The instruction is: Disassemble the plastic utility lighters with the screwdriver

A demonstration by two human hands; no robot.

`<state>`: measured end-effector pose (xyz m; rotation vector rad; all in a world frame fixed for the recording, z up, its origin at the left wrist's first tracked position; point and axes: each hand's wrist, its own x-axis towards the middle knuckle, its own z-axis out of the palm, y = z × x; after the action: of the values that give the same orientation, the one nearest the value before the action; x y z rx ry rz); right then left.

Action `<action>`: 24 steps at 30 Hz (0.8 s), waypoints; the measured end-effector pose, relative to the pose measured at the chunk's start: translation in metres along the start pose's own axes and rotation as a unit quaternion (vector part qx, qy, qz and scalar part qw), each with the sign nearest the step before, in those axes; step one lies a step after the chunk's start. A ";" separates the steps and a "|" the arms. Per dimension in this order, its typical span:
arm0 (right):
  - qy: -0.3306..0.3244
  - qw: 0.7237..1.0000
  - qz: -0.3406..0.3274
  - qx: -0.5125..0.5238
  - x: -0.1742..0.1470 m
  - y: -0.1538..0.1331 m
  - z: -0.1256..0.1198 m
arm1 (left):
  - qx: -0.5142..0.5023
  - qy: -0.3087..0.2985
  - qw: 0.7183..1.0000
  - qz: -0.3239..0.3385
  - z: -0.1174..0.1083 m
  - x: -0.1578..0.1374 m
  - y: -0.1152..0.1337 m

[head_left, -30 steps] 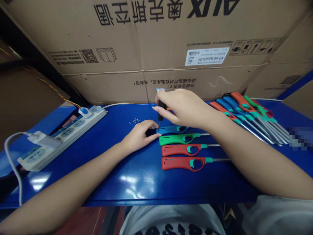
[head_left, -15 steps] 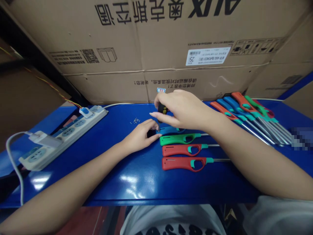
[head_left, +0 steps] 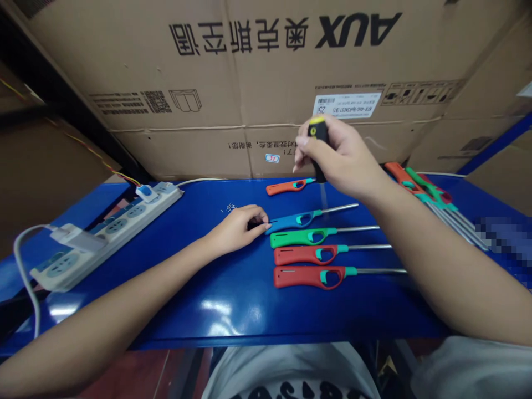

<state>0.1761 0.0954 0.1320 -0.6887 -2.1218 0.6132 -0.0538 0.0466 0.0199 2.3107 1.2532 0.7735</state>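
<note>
My right hand (head_left: 332, 152) is raised over the back of the table, closed around a black screwdriver (head_left: 318, 133) with a yellow cap. Its thin shaft points down and shows only faintly. On the tabletop, my left hand (head_left: 239, 228) pinches the handle end of a blue gas lighter (head_left: 293, 221). Below that one lie a green lighter (head_left: 301, 238), a red lighter (head_left: 303, 255) and another red lighter (head_left: 307, 276), all with metal tubes pointing right. An orange lighter (head_left: 286, 188) lies farther back, its tube partly hidden behind my right hand. Tiny metal pieces (head_left: 231, 208), perhaps screws, lie beyond my left hand.
A white power strip (head_left: 112, 233) with plugs and cables lies on the left of the blue table (head_left: 199, 316). More lighters (head_left: 432, 188) are piled at the right, partly behind my right forearm. A large cardboard box (head_left: 249, 72) stands along the back.
My right hand has lifted the screwdriver up and to the right, away from the blue lighter. That lighter and the orange one behind are now uncovered. My left hand has stayed at the blue lighter's end.
</note>
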 end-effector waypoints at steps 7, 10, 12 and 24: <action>-0.251 0.934 0.016 -0.255 -0.068 0.032 -0.005 | 0.184 -0.113 0.969 0.122 -0.017 0.014 0.004; -0.299 0.933 0.032 -0.198 -0.091 0.043 -0.006 | 0.283 -0.152 0.926 0.198 -0.022 0.021 0.004; -0.298 0.943 0.029 -0.146 -0.098 0.049 -0.009 | 0.314 -0.170 0.905 0.230 -0.023 0.025 0.003; -0.346 0.923 0.060 -0.158 -0.102 0.049 -0.019 | 0.344 -0.156 0.887 0.267 -0.014 0.034 -0.008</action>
<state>0.2576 0.0685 0.0564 -0.8707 -2.8986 0.6505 -0.0523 0.0813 0.0353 3.2642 0.8159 0.0538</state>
